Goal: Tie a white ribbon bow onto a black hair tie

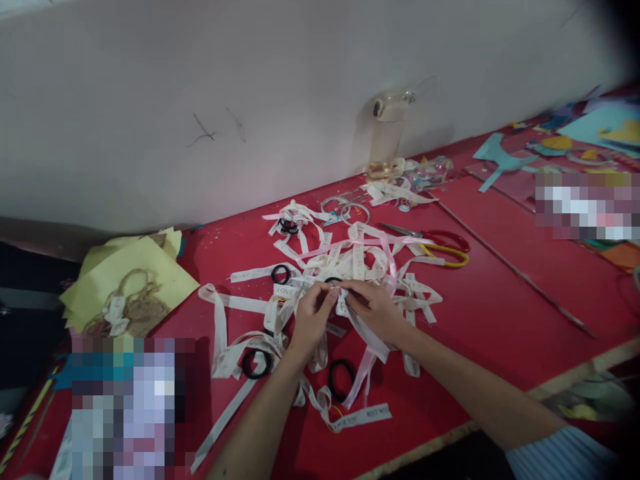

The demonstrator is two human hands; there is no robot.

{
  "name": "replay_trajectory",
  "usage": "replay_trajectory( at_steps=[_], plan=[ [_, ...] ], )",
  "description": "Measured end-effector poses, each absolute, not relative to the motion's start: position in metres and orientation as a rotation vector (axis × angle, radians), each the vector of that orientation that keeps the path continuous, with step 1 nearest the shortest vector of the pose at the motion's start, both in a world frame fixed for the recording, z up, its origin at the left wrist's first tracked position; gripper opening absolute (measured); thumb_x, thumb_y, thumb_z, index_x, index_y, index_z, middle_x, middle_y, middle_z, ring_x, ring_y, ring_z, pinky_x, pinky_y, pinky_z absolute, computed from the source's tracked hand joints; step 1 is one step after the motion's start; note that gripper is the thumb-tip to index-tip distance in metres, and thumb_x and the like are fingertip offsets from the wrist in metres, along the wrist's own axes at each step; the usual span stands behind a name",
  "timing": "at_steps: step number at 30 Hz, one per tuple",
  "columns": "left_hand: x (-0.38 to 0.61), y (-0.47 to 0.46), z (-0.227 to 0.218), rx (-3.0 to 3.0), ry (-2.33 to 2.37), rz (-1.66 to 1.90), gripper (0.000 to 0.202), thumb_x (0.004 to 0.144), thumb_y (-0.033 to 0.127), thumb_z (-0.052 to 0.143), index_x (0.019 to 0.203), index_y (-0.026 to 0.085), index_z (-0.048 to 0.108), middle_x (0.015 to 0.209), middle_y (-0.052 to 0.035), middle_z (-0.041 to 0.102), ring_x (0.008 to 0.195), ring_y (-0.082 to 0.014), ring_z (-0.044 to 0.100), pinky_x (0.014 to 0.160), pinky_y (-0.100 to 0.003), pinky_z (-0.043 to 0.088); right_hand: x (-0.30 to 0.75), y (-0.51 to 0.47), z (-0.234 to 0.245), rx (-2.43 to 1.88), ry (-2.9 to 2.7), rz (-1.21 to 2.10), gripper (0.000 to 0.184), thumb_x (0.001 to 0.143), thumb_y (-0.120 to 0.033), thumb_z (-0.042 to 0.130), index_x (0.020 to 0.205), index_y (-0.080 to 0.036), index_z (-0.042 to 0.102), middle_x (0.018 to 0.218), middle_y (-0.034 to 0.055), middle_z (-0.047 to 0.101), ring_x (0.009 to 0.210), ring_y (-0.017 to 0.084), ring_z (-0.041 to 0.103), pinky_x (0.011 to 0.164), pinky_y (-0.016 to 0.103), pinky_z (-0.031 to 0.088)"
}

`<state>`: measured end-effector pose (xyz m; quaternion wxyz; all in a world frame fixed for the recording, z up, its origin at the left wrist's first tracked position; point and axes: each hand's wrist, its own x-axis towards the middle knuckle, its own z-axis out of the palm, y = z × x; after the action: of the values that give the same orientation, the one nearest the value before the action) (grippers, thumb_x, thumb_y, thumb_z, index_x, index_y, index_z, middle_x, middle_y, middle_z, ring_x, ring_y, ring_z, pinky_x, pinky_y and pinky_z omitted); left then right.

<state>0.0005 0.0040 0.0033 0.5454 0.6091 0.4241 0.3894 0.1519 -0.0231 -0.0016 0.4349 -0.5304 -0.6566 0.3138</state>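
Note:
Both my hands meet over a heap of white printed ribbon (350, 260) on the red table (480, 300). My left hand (310, 320) pinches a piece of white ribbon (339, 293) with thumb and fingers. My right hand (373, 308) pinches the same piece from the other side, fingertips touching the left hand's. Ribbon tails (365, 347) hang below my right hand. Black hair ties lie about: one (257, 363) left of my left wrist, one (341, 379) between my forearms, one (281, 274) farther back.
Scissors with red and yellow handles (440, 245) lie right of the heap. A clear bottle (387, 137) stands against the white wall. Yellow paper with twine (131, 287) lies at the left. A thin stick (515, 270) crosses the right side. Coloured paper cut-outs (500, 160) fill the far right.

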Motion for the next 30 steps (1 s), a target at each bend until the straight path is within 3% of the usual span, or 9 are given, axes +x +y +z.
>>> replay_trajectory(
  at_steps=[22,30],
  plan=[
    [0.0015,0.0048,0.0013,1.479,1.037,0.911,0.020,0.087,0.036,0.052,0.079,0.018,0.056,0.065,0.0042,0.049,0.062,-0.0099,0.044,0.060,-0.021,0.035,0.1522,-0.0221,0.0013,-1.344,-1.689,0.788,0.034,0.085,-0.009,0.048,0.112,-0.024,0.062,0.099,0.0019,0.069,0.088,0.015,0.063,0.078,0.026,0.046],
    [0.0003,0.0043,0.0001,1.497,1.046,0.894,0.021,0.087,0.037,0.051,0.080,0.018,0.056,0.067,0.0040,0.049,0.063,-0.0104,0.043,0.062,-0.022,0.035,0.1537,-0.0226,0.0025,-1.337,-1.759,0.800,0.038,0.084,-0.008,0.046,0.115,-0.025,0.059,0.086,-0.0007,0.068,0.075,0.014,0.062,0.070,0.024,0.045]
  ],
)
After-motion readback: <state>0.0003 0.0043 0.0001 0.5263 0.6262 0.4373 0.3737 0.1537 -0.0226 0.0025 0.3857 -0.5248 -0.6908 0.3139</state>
